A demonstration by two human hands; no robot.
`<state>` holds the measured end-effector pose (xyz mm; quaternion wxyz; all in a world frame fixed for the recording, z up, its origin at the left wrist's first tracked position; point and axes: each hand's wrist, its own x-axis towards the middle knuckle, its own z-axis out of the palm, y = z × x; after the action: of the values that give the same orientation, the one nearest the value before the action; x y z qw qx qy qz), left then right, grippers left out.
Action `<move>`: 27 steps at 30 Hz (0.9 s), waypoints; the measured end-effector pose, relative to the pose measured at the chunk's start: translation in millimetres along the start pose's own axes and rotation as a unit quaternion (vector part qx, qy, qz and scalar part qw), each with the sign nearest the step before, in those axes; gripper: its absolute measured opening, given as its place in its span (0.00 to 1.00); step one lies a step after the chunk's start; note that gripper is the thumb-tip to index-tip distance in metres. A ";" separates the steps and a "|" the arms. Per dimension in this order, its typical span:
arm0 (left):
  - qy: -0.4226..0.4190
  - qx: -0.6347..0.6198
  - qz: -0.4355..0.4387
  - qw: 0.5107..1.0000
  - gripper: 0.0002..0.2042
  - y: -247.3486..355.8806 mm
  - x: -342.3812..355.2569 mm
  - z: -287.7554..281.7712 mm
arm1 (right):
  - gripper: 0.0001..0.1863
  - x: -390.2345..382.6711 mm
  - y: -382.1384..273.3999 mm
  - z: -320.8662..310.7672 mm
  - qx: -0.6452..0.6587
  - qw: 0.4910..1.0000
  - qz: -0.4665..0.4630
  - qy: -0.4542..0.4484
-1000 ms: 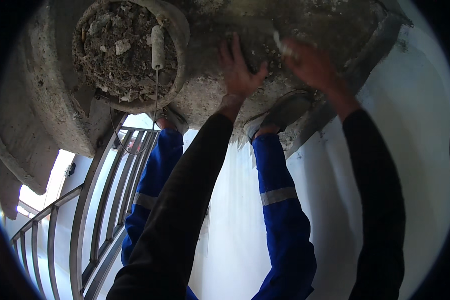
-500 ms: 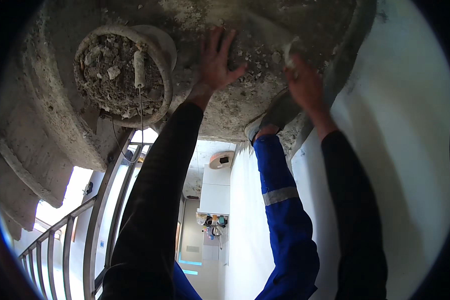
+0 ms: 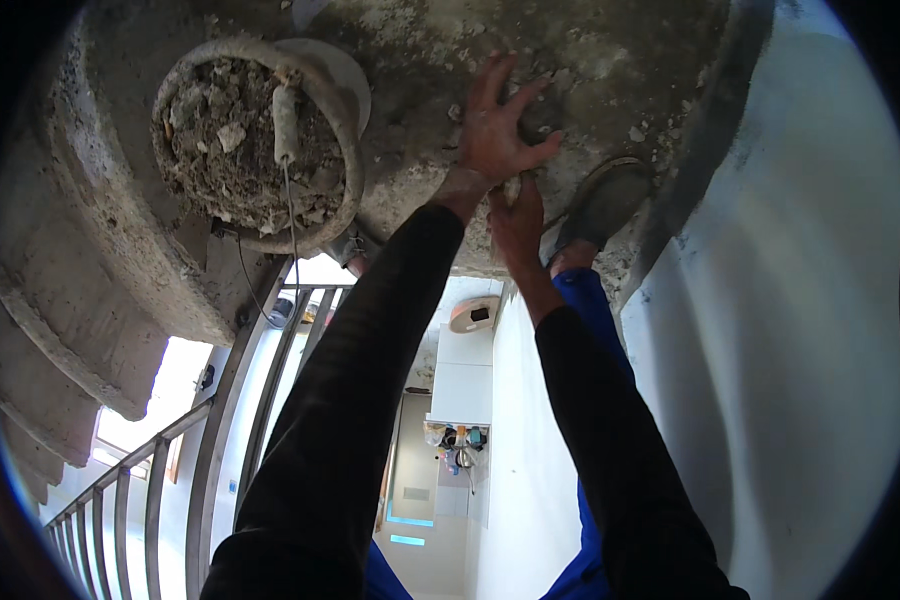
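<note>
My left hand [image 3: 500, 125] is open, its fingers spread over the dusty concrete landing [image 3: 610, 60] among loose crumbs of rubble. Just below it, close to the left wrist, my right hand [image 3: 519, 228] has its fingers closed. A pale bit shows at its fingertips, too small and partly hidden to name. To the left stands a round bucket [image 3: 354, 190] heaped with broken rubble [image 3: 225, 150]. Its wire handle with a dirty cylindrical grip [image 3: 285, 125] lies across the rubble.
Curved concrete steps [image 3: 120, 240] drop away on the left, beside a metal railing [image 3: 202, 480]. A white wall [image 3: 800, 250] rises on the right. My shoe [image 3: 610, 200] is on the landing near the wall. A lower room shows below the landing's edge.
My right hand has moved left and nearer, from beside the wall to under the left wrist. My left hand has shifted right, still spread. The view has shifted slightly.
</note>
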<state>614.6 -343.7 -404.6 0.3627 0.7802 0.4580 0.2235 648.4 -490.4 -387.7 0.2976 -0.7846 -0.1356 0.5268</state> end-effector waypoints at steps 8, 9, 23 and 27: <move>0.103 -0.088 -0.093 0.986 0.29 55.8 -13.1 -33.1 | 0.20 -56.2 -58.7 -55.6 -0.106 0.992 -0.024 -0.071; 0.118 -0.112 -0.112 0.980 0.29 73.3 -10.2 -46.2 | 0.23 -75.9 -93.7 -66.1 -0.054 0.993 0.042 -0.092; 0.231 -0.130 -0.190 0.945 0.30 153.3 -16.6 -316.9 | 0.25 -257.7 -302.2 -2.3 -0.200 0.940 -0.217 -0.173; 0.257 -0.108 -0.195 0.940 0.27 78.0 -18.5 -324.6 | 0.21 -221.1 -288.6 68.7 -0.266 0.920 -0.249 -0.144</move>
<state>427.7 -267.4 -138.0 0.3516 0.5479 0.6516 0.3893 524.9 -357.5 -65.2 0.1771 -0.6914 -0.5030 0.4875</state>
